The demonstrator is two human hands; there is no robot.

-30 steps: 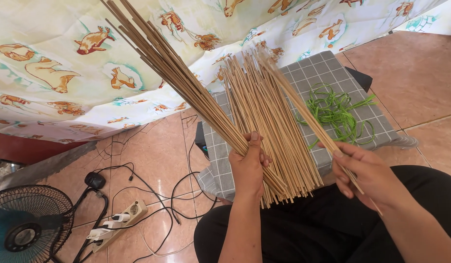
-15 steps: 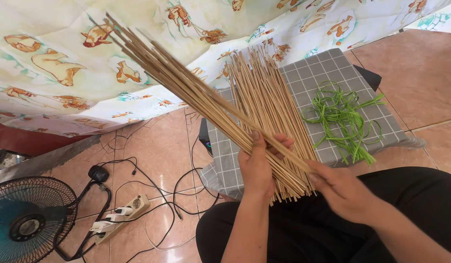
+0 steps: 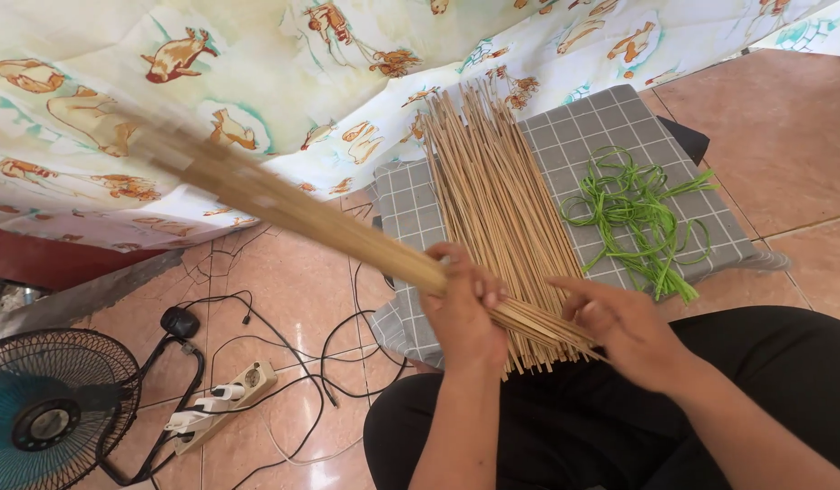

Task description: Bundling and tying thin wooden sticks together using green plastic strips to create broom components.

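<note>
A bundle of thin bamboo sticks, blurred along its length, slants up and to the left from the left hand, whose fingers are wrapped tight around it near its lower end. The cut ends of the bundle jut out to the right of the fist and meet the right hand, which lies against them with its fingers loosely curled; whether those fingers pinch any stick cannot be told. Just behind both hands a larger pile of loose sticks lies fanned on a low bench covered with a grey checked cloth, its near ends hanging over the person's lap in black trousers. A tangle of green strips rests on the same cloth, to the right of the pile and apart from it. On the tiled floor to the left stand a teal fan and a power strip with black cables, and a cloth printed with animals hangs behind
</note>
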